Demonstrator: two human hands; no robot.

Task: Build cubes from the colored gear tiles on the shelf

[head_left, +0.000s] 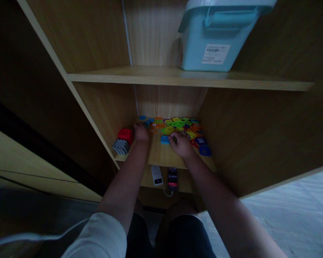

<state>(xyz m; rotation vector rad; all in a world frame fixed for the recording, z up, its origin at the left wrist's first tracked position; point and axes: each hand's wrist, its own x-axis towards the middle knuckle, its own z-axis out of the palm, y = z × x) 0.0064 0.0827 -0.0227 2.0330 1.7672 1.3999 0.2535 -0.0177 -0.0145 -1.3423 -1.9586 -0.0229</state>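
Note:
On the middle shelf (161, 156), flat puzzle pieces with notched edges lie spread out. My right hand (181, 144) is bent over them, its thumb and finger closed at the right edge of a light-blue puzzle piece (165, 139). Green puzzle pieces (178, 123) and yellow ones (168, 130) overlap just beyond it. My left hand (141, 133) is at the shelf's left side with curled fingers, near small blue pieces (146, 124); what its fingertips hold, if anything, is hidden. Left of it are a red stack (125, 135) and a grey-and-white stack of notched pieces (121, 147).
Overhead, a light-blue lidded bin (212, 39) stands on the upper shelf (150, 76). Lower down lie a white power bank (156, 175) and a phone (172, 178), joined by a cable. Dark-blue pieces (204, 149) are by the right wall (253, 136).

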